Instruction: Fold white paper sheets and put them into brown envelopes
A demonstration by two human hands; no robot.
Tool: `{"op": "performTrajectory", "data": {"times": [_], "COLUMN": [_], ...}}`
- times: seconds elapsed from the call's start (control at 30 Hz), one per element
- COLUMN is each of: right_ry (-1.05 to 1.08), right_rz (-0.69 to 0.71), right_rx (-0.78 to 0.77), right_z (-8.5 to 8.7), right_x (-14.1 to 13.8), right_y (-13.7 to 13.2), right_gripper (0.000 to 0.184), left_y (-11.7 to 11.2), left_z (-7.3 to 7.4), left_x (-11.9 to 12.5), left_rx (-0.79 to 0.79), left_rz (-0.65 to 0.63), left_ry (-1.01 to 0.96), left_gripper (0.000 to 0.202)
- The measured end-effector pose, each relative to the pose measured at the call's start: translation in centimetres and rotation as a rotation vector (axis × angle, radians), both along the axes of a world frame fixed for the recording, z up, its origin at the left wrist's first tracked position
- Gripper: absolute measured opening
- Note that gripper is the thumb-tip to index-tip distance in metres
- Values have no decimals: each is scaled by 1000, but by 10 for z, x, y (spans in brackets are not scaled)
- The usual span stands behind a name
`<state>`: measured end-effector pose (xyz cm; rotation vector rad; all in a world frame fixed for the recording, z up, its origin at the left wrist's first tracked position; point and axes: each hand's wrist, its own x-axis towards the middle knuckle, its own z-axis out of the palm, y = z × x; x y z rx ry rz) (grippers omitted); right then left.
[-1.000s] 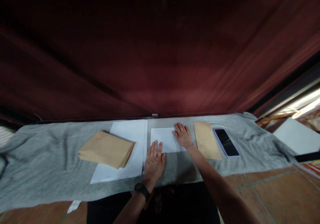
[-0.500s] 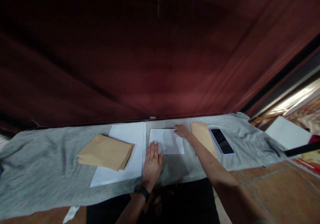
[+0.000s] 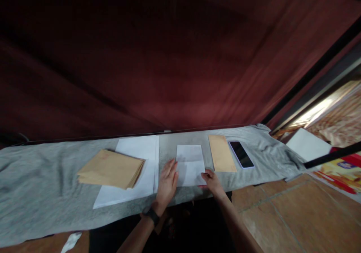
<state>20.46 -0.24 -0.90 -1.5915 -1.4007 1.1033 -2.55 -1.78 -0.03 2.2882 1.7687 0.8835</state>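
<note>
A folded white sheet of paper (image 3: 190, 164) lies on the grey cloth (image 3: 42, 177) in front of me. My left hand (image 3: 167, 182) lies flat with its fingers stretched out, touching the sheet's left edge. My right hand (image 3: 213, 181) pinches the sheet's near right corner with curled fingers. A single brown envelope (image 3: 221, 153) lies just right of the sheet. A stack of brown envelopes (image 3: 111, 169) rests on a pile of white sheets (image 3: 141, 149) to the left.
A black phone (image 3: 241, 154) lies right of the single envelope. A dark red curtain (image 3: 169, 64) hangs behind the cloth. A tiled floor (image 3: 296, 215) and another white sheet (image 3: 307, 144) show at the right. My left wrist wears a black watch (image 3: 152, 215).
My right hand came back from the sheet's far edge to its near right corner, and the sheet now reaches closer to me. My left hand stayed at the left edge.
</note>
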Motion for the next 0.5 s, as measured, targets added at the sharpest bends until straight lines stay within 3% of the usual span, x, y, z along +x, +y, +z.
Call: {"op": "performTrajectory", "data": {"times": [0.13, 0.2, 0.33, 0.4, 0.5], "right_ry": [-57, -111, -449, -571, -618], "right_rz": [-15, -33, -75, 19, 218], "right_rx": [-93, -93, 185, 369, 468], "right_z": [-2, 1, 7, 7, 4], "right_x": [-3, 0, -2, -9, -23], "right_y": [-6, -8, -11, -8, 0], "right_gripper": [22, 23, 38, 43, 48], "left_y": [3, 6, 9, 12, 19], "left_z": [7, 7, -4, -10, -17], "left_x": [28, 43, 60, 62, 60], "left_rx": [-13, -26, -34, -26, -13], "left_rz": [-203, -241, -189, -197, -248], "left_ry": [183, 240, 300, 330, 369], "left_gripper": [47, 49, 51, 52, 55]}}
